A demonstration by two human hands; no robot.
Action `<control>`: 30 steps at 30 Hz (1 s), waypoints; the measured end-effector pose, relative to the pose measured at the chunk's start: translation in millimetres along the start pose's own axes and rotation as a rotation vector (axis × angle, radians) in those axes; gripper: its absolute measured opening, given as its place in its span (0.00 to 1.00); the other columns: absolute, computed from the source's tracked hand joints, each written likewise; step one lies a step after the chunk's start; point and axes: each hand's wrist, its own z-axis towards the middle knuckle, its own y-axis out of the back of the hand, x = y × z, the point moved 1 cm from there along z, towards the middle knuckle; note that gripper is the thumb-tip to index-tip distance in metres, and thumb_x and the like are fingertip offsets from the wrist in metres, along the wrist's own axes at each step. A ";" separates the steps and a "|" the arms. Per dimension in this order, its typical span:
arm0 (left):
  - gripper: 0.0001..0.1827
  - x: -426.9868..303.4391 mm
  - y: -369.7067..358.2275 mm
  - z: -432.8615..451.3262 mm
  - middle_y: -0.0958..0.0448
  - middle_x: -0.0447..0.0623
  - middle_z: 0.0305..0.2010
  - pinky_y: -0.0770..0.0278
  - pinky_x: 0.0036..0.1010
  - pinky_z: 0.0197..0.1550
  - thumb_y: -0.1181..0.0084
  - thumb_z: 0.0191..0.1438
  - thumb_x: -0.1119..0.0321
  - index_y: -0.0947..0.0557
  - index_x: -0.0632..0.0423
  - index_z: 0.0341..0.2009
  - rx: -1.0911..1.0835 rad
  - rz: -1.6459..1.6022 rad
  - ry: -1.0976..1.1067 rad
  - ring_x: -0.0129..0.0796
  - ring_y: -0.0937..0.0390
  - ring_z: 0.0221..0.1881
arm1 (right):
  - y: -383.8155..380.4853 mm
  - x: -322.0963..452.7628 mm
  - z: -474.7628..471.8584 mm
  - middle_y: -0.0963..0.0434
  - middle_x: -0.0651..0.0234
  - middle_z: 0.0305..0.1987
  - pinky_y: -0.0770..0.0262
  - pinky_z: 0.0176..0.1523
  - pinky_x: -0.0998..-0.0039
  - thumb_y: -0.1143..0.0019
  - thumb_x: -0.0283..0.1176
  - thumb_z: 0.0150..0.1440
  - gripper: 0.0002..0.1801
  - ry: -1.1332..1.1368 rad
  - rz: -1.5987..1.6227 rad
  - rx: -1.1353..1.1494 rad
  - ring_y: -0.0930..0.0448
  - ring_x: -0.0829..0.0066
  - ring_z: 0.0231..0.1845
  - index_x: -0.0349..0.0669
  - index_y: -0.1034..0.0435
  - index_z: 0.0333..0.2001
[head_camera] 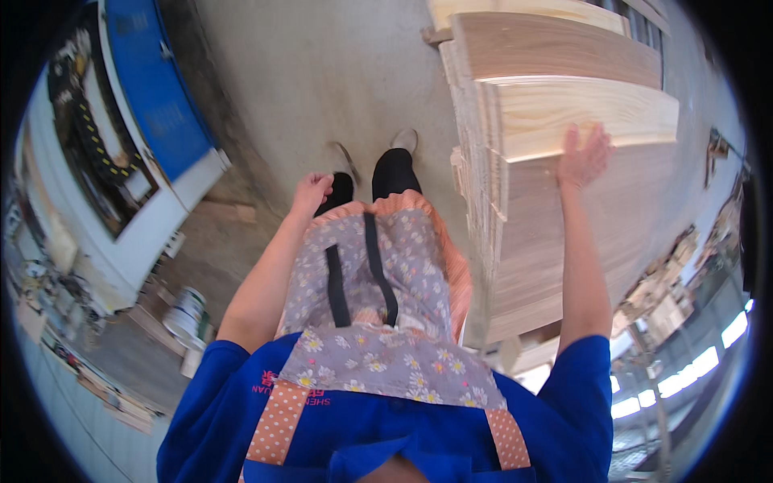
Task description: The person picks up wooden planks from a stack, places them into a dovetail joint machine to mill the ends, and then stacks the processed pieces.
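Note:
My right hand (584,157) is spread over a stack of wood panels at my right, near the front edge of a pale wood board (580,115). It is blurred, and whether it touches the wood I cannot tell. A brown-faced panel (543,241) extends beneath that wrist and forearm. Behind the pale board lies another brown panel (561,45). The stack's layered edges (483,151) face my legs. My left hand (313,193) hangs in front of my apron (362,265), above my left leg, with its fingers curled and nothing visible in them.
A machine with a blue panel (157,90) and white frame stands at left. Near its base, a white bucket (185,314) rests by wood strips. A thin curved strip (347,162) lies on the concrete floor (314,78) by my feet. Wood piles (658,284) stand farther right.

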 end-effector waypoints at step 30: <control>0.50 88.4 -399.7 273.9 0.38 0.60 0.62 0.35 0.38 0.60 0.34 0.34 0.43 0.35 0.58 0.58 0.544 0.116 -0.129 0.48 0.40 0.63 | 43.9 45.5 -18.6 0.49 0.54 0.69 0.53 0.70 0.64 0.71 0.40 0.65 0.30 0.059 0.071 0.397 0.47 0.61 0.69 0.31 0.52 0.65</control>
